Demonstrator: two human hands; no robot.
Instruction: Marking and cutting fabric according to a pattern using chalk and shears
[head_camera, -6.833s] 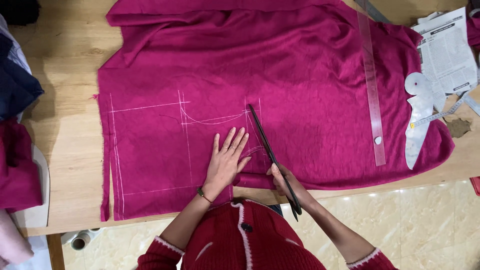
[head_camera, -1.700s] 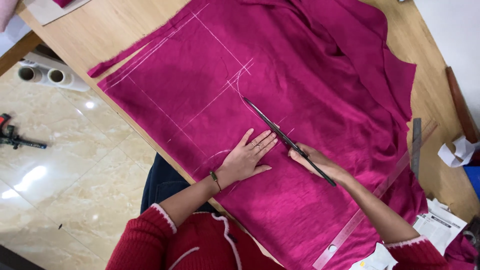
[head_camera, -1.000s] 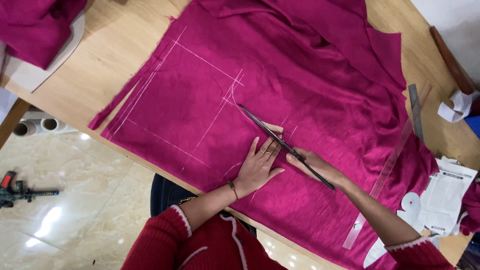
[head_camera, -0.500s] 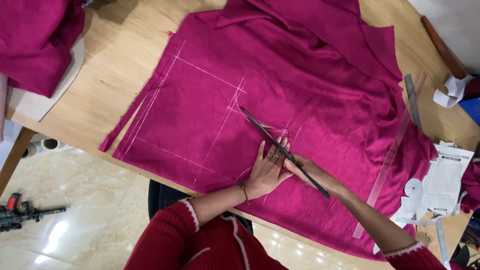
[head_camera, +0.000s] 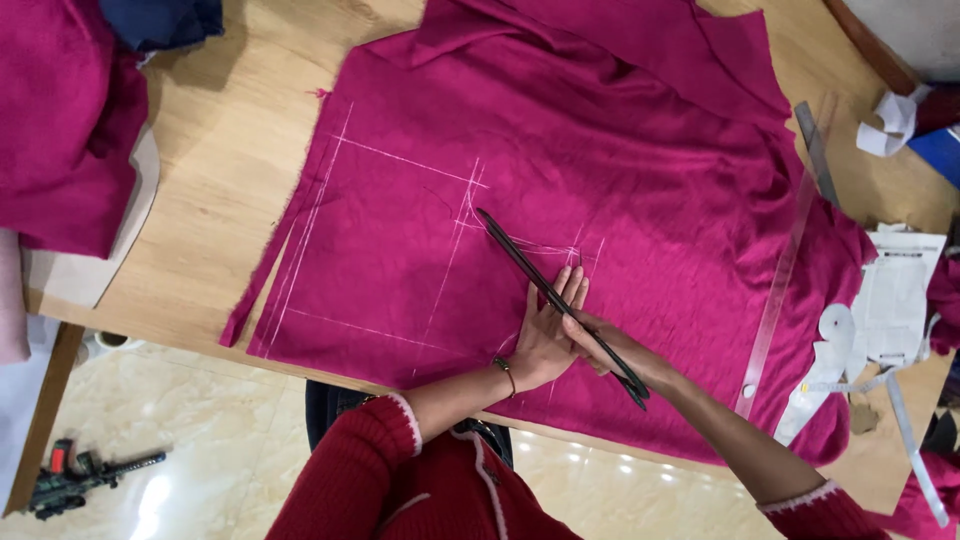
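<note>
My right hand (head_camera: 612, 350) grips long black scissors (head_camera: 545, 290), blades closed, partway into the magenta fabric (head_camera: 600, 150). Beside them my left hand (head_camera: 545, 335) presses flat, open. Chalk lines beyond look uncut.

Cloth (head_camera: 620, 150): deep magenta, plain, marked with white chalk lines (head_camera: 400, 160) forming a grid and a curve toward the table's near edge. Scissors (head_camera: 555, 295): black. Table (head_camera: 240, 120): light wood grain. Ruler (head_camera: 785, 290): clear, along the cloth's right side. Sleeves (head_camera: 360, 470): red with white trim. Folded fabric (head_camera: 60, 110) at the table's left edge: magenta, with dark blue cloth (head_camera: 165, 20) above it. Paper (head_camera: 900, 300) at the right edge: white with black print. Floor (head_camera: 200, 450): glossy cream tile.
</note>
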